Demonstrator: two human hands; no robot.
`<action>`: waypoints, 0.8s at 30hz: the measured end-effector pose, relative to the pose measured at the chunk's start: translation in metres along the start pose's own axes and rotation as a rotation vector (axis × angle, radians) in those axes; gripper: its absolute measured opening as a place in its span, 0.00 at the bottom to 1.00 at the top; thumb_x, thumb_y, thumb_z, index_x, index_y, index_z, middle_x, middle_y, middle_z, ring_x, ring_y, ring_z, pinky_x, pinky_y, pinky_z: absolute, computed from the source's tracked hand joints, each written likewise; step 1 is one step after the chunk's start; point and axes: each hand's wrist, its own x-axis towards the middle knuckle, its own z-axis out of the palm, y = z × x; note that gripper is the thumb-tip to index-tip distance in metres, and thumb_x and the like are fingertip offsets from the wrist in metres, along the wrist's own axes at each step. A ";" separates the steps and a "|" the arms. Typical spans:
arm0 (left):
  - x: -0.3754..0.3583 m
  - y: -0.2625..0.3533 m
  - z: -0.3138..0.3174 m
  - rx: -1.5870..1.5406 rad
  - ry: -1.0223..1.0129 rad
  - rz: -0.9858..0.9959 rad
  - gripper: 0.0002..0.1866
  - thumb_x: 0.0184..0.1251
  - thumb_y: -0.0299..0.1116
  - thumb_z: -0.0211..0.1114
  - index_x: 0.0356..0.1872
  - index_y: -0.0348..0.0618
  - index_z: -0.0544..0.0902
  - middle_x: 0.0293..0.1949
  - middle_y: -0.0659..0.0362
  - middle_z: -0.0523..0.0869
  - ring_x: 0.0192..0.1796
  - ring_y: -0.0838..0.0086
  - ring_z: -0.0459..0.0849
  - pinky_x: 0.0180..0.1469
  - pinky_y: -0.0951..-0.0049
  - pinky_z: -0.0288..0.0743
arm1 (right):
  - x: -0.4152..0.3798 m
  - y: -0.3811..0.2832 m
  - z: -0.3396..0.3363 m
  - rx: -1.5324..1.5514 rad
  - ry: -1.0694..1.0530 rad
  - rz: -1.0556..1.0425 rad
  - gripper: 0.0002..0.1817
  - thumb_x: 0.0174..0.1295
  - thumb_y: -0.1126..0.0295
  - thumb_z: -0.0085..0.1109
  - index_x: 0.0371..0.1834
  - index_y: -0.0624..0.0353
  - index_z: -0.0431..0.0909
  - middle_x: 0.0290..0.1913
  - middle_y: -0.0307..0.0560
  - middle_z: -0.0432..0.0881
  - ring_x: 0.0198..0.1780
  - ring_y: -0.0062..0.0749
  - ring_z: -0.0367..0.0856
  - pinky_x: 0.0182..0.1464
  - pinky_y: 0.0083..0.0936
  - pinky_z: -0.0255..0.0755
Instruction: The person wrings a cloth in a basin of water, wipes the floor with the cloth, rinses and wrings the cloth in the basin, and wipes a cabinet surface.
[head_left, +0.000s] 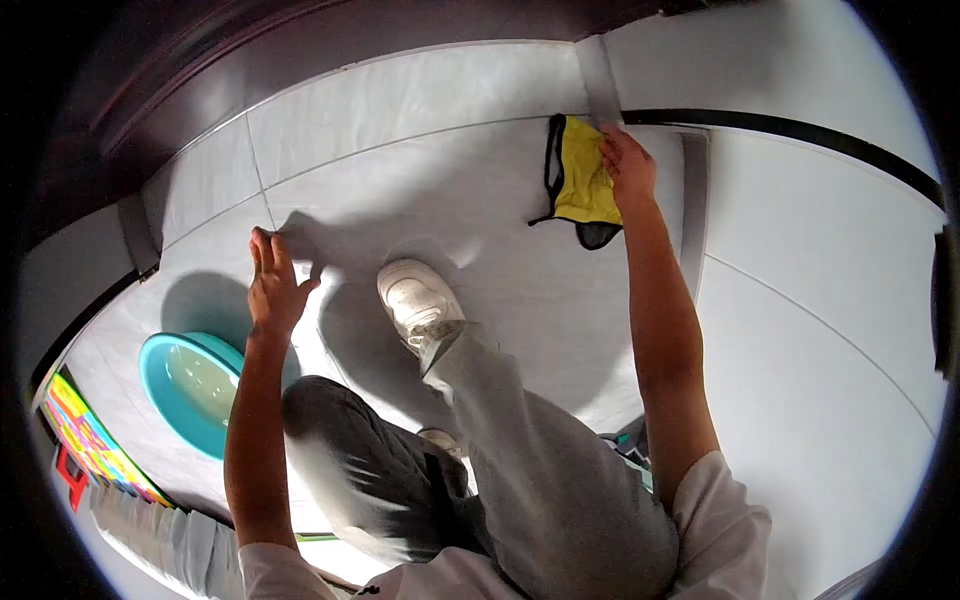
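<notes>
My right hand [628, 166] reaches far forward with its fingers on the side of a yellow cloth [582, 180] that has black edging. The cloth lies spread against the grey tiled floor beside the door frame, a black strap along its left side and a dark flap at its lower end. Stretched out to the left is my left hand [272, 284], open, thumb apart from the fingers, holding nothing. Nearest to it stands a turquoise basin [160, 384] with cloudy liquid in it, partly hidden by my left forearm.
My white shoe [412, 296] is planted on the tiles [480, 200] between my hands. A dark panel [330, 40] runs along the far side. At right is a white panel [820, 240]; at lower left, a colourful patterned board [95, 435] and a red handle [70, 478].
</notes>
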 end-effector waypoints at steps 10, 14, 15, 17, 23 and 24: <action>0.001 0.002 0.001 0.033 -0.026 -0.028 0.56 0.48 0.39 0.84 0.74 0.35 0.57 0.79 0.34 0.52 0.79 0.40 0.57 0.73 0.54 0.71 | 0.013 0.006 -0.008 0.196 -0.034 0.079 0.24 0.74 0.61 0.58 0.67 0.64 0.75 0.61 0.56 0.81 0.52 0.43 0.86 0.49 0.30 0.78; 0.010 -0.006 -0.010 -0.020 -0.039 0.033 0.54 0.51 0.42 0.83 0.75 0.36 0.59 0.79 0.39 0.56 0.78 0.45 0.61 0.73 0.54 0.70 | 0.018 0.006 -0.016 0.129 -0.129 0.053 0.24 0.75 0.64 0.56 0.69 0.67 0.72 0.62 0.57 0.81 0.55 0.44 0.85 0.51 0.28 0.78; 0.009 0.021 -0.047 -0.143 0.054 0.024 0.52 0.54 0.44 0.82 0.76 0.40 0.60 0.79 0.41 0.58 0.78 0.48 0.63 0.74 0.55 0.68 | 0.023 0.010 -0.021 0.095 -0.176 0.034 0.25 0.75 0.65 0.56 0.70 0.68 0.71 0.62 0.58 0.81 0.57 0.44 0.85 0.53 0.28 0.78; 0.012 0.047 -0.096 -0.136 0.450 0.146 0.52 0.53 0.37 0.82 0.78 0.46 0.60 0.81 0.41 0.52 0.79 0.45 0.59 0.76 0.52 0.64 | 0.030 0.020 -0.026 0.132 -0.197 0.018 0.26 0.75 0.66 0.55 0.72 0.68 0.69 0.63 0.58 0.80 0.59 0.44 0.84 0.55 0.27 0.78; 0.029 0.069 -0.233 -0.284 1.204 0.264 0.50 0.62 0.48 0.77 0.79 0.44 0.57 0.81 0.35 0.47 0.84 0.45 0.43 0.79 0.36 0.35 | 0.023 0.021 -0.009 0.244 -0.093 0.070 0.27 0.77 0.64 0.53 0.75 0.63 0.66 0.67 0.57 0.77 0.62 0.43 0.81 0.61 0.27 0.77; 0.035 0.066 -0.246 -0.265 1.228 0.263 0.52 0.61 0.50 0.77 0.80 0.44 0.56 0.81 0.35 0.46 0.84 0.46 0.42 0.80 0.38 0.35 | 0.018 0.016 -0.005 0.220 -0.053 0.075 0.26 0.78 0.64 0.52 0.75 0.63 0.66 0.67 0.56 0.77 0.63 0.44 0.81 0.61 0.27 0.77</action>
